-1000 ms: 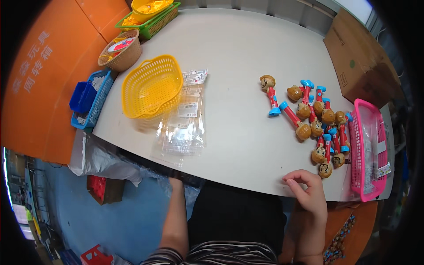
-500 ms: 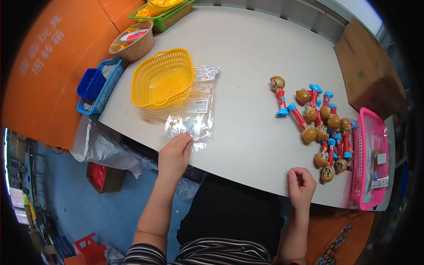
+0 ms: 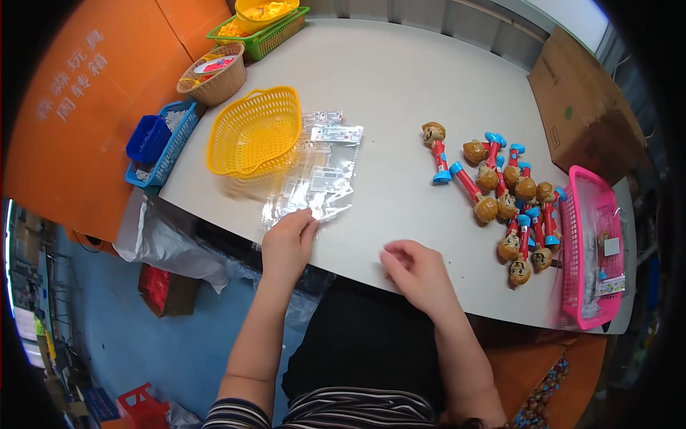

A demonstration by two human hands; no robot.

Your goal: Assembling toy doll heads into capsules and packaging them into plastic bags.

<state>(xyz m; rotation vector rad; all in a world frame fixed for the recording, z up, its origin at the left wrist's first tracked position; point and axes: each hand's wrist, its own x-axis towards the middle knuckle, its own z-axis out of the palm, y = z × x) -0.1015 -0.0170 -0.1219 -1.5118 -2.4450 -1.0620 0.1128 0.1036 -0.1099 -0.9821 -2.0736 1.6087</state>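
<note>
Clear plastic bags with printed labels lie overlapped on the table, partly beside and below a yellow basket. My left hand is at their near end, thumb and fingers closed on the edge of a bag. To its right, my right hand is over the table's front edge, fingers loosely bent, thumb apart, nothing seen in it. Several toy figures with brown heads, red bodies and blue ends lie in a loose heap on the right.
A pink basket holding clear bags stands at the right edge, before a cardboard box. Along the left edge are a blue basket, a tan basket and a green basket. An orange panel rises beyond.
My right hand has moved left from near the toy figures toward the bags. The top bag has shifted slightly to the right under my left hand. The view has turned a little.
</note>
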